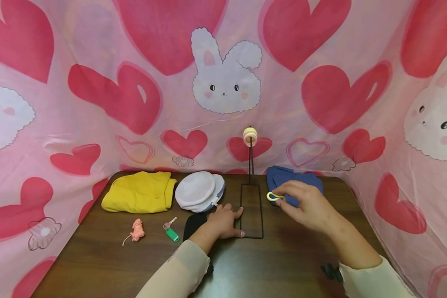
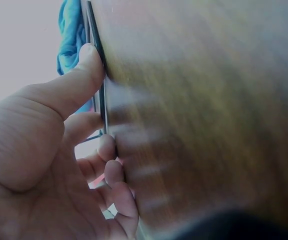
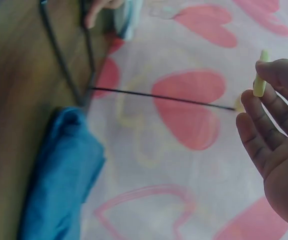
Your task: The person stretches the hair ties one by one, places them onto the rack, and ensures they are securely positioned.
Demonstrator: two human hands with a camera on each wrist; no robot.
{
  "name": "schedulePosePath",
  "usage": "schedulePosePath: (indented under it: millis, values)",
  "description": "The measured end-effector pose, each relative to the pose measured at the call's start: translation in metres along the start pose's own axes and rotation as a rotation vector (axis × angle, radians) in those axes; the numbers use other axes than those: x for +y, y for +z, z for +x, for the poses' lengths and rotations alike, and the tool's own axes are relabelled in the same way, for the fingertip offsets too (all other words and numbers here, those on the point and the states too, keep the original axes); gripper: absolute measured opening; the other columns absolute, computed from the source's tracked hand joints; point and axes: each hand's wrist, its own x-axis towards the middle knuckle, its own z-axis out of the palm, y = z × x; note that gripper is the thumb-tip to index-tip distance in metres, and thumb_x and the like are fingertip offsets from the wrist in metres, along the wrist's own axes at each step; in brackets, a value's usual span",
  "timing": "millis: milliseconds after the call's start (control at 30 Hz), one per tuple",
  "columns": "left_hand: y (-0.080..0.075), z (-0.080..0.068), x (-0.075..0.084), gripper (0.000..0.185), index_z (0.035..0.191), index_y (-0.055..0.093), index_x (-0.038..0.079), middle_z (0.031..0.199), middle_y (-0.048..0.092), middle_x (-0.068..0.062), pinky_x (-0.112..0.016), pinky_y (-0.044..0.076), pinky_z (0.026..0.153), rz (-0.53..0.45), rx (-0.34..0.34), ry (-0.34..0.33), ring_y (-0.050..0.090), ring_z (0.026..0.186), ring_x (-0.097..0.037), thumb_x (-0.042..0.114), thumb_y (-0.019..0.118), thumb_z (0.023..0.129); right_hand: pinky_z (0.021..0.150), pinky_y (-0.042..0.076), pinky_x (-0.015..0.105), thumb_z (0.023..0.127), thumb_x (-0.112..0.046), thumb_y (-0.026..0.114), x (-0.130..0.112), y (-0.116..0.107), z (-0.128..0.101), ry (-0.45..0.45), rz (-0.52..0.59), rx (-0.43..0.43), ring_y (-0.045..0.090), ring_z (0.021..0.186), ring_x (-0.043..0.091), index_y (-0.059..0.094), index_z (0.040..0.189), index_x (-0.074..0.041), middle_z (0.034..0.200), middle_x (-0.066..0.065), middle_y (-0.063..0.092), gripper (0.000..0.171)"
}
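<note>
A black wire stand (image 1: 251, 211) rests on the wooden table (image 1: 97, 256), its rectangular base flat and a thin upright rod carrying pale yellow and pink rings (image 1: 250, 136) at the top. My left hand (image 1: 225, 221) lies flat on the table with straight fingers (image 2: 84, 75) pressing the base's left rail. My right hand (image 1: 305, 205) pinches a yellow-green ring (image 1: 272, 196) between thumb and fingertips, just right of the stand and above a folded blue cloth (image 1: 292, 184). The right wrist view shows the ring (image 3: 259, 75) edge-on at my fingertips, near the rod (image 3: 164, 98).
A folded yellow cloth (image 1: 139, 192) and a white round zip pouch (image 1: 199, 191) lie at the back left. A small pink knitted item (image 1: 137, 231), a green key tag (image 1: 171, 234) and a black object (image 1: 193, 225) lie near my left forearm. Heart-and-bunny fabric surrounds the table.
</note>
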Motion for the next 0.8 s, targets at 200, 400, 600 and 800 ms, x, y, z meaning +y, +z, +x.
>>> schedulePosePath:
  millis: [200, 400, 600, 800]
  values:
    - [-0.001, -0.001, 0.001, 0.09, 0.159, 0.042, 0.037, 0.135, 0.052, -0.008, -0.056, 0.049, 0.089, 0.001, -0.001, -0.003, 0.046, 0.119, -0.029, 0.064, 0.079, 0.081, 0.096, 0.045, 0.016, 0.078, -0.007, 0.086, -0.016, -0.008, 0.02, -0.111, 0.025, 0.099, 0.07, 0.1, 0.013, 0.078, 0.11, -0.014, 0.109, -0.007, 0.073, 0.034]
    - [-0.001, -0.001, 0.001, 0.089, 0.159, 0.042, 0.037, 0.136, 0.051, -0.009, -0.057, 0.048, 0.09, -0.001, 0.003, -0.001, 0.046, 0.121, -0.03, 0.063, 0.079, 0.082, 0.1, 0.044, 0.016, 0.087, -0.016, 0.082, -0.032, -0.016, 0.035, -0.173, 0.052, 0.161, 0.07, 0.103, 0.017, 0.077, 0.114, -0.013, 0.112, -0.003, 0.074, 0.028]
    - [0.0, 0.0, 0.0, 0.09, 0.158, 0.043, 0.037, 0.135, 0.052, -0.008, -0.057, 0.048, 0.088, 0.002, 0.006, -0.001, 0.046, 0.119, -0.03, 0.064, 0.079, 0.081, 0.099, 0.047, 0.018, 0.101, -0.043, 0.066, -0.047, -0.022, 0.048, -0.179, 0.077, 0.203, 0.07, 0.103, 0.017, 0.078, 0.114, -0.012, 0.112, -0.002, 0.074, 0.036]
    - [0.001, 0.001, 0.0, 0.09, 0.158, 0.044, 0.037, 0.136, 0.052, -0.009, -0.058, 0.049, 0.088, 0.009, 0.008, -0.001, 0.046, 0.121, -0.03, 0.065, 0.079, 0.081, 0.097, 0.047, 0.017, 0.101, -0.045, 0.064, -0.052, -0.021, 0.058, -0.17, 0.059, 0.2, 0.07, 0.101, 0.015, 0.079, 0.114, -0.013, 0.11, -0.003, 0.074, 0.037]
